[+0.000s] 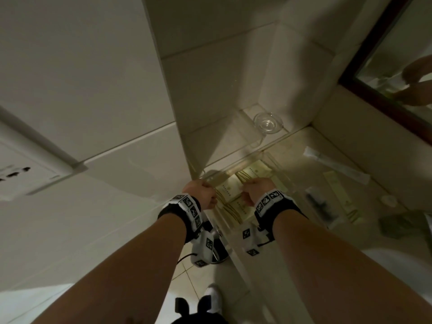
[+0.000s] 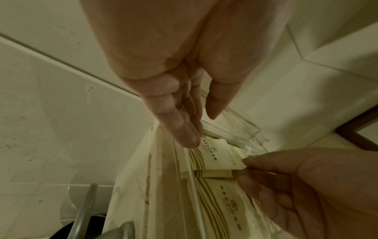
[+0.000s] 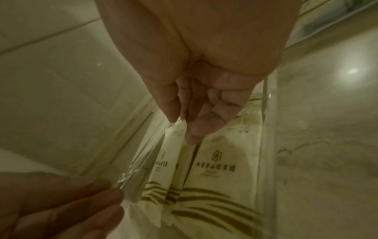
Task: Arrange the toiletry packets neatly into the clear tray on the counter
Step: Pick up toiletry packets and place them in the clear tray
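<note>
In the head view, the left hand [image 1: 199, 194] and the right hand [image 1: 256, 190] were both over the clear tray [image 1: 278, 160], which stood on the counter [image 1: 304, 141] near the wall corner. Several toiletry packets [image 1: 230, 190] already lay inside it. At 3 o'clock from the tray, a long white packet [image 1: 336, 164] and a dark packet [image 1: 321, 204] lay outside on the counter. A glass dish [image 1: 268, 122] stood at 12 o'clock from the tray.

In the left wrist view, the left hand's fingers [image 2: 184, 129] were straight and held nothing, the tips near the tray edge. At 4 o'clock, the right hand's fingers [image 2: 255, 163] pinched the end of a cream packet [image 2: 214, 155].

In the right wrist view, the right fingers [image 3: 194, 127] were curled down on the packets, which stood side by side.

I judge the step was straightening the packets already inside. The next move probably calls for fetching the packets at 3 o'clock.
</note>
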{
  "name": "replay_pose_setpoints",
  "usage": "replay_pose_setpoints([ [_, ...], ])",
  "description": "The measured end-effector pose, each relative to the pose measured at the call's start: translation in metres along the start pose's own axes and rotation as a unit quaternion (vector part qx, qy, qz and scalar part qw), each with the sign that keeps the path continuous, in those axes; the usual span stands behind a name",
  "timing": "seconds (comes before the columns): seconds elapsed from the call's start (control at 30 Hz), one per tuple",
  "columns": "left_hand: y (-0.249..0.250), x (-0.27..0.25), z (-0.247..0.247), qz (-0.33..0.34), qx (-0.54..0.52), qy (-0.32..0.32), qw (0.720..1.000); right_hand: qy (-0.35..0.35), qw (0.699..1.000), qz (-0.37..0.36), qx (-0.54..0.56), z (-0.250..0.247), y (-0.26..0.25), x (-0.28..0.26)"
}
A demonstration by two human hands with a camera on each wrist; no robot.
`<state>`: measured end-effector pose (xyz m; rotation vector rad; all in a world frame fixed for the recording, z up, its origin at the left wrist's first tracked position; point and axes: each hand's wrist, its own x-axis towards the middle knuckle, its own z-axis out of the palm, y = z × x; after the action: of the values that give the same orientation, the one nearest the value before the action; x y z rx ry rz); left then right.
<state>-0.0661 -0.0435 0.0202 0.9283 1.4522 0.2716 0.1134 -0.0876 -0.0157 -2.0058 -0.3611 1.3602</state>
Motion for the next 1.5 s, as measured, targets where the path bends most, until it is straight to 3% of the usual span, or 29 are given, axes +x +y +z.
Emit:
replay_pose_setpoints([
  [0.1,0.008,-0.007,0.006,-0.013,-0.013,-0.001,1.0,0.027,1.0,-0.013,0.0,-0.02,-0.005,-0.013],
  [0.3,0.044,-0.037,0.055,0.049,0.015,-0.025,0.998,0.066,0.997,-0.05,-0.011,-0.093,-0.02,-0.05],
  [0.4,0.067,-0.062,0.098,0.075,0.006,-0.053,0.996,0.096,0.993,-0.062,-0.038,-0.147,-0.023,-0.081],
  [0.5,0.083,-0.097,0.15,0.107,0.019,-0.091,0.99,0.105,0.99,-0.096,0.023,-0.206,-0.016,-0.116],
  [0.7,0.093,-0.173,0.256,0.189,0.112,-0.183,0.958,0.242,0.957,-0.115,0.113,-0.32,0.024,-0.196],
  [0.83,0.084,-0.233,0.333,0.209,0.131,-0.244,0.938,0.279,0.945,-0.122,0.119,-0.402,0.077,-0.249],
  [1.13,0.001,-0.356,0.497,0.219,0.252,-0.348,0.876,0.409,0.865,-0.035,0.288,-0.533,0.254,-0.373],
  [1.27,-0.053,-0.389,0.547,0.201,0.303,-0.388,0.847,0.453,0.827,0.003,0.333,-0.563,0.338,-0.411],
  [1.5,-0.154,-0.43,0.616,0.159,0.386,-0.432,0.8,0.482,0.788,0.073,0.375,-0.582,0.459,-0.464],
])
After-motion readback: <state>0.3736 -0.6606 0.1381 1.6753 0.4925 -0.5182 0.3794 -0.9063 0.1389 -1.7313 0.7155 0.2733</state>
